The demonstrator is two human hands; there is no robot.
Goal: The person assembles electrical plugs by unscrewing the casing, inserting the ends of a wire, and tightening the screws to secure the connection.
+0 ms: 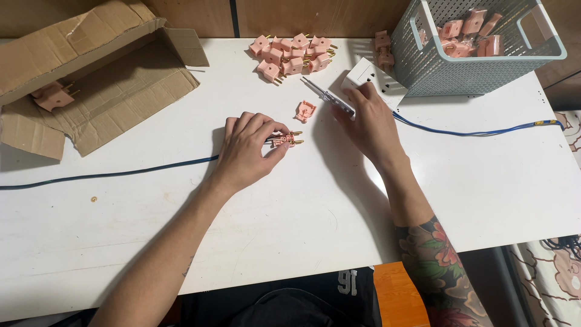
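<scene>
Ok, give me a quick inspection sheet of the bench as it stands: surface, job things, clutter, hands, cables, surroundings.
Surface: white table, a few scuffs.
Job's things: pink plug with brass pins under the left hand; loose pink plug cover beside it; screwdriver at the right hand.
Clutter: pile of pink plugs; torn cardboard box holding one plug; grey basket with more plugs; white socket block.
Hands: left hand in a grip on the plug; right hand resting on the screwdriver, hold unclear.
Cables: dark cable running left; blue cable running right.
Surroundings: wooden wall behind.
</scene>
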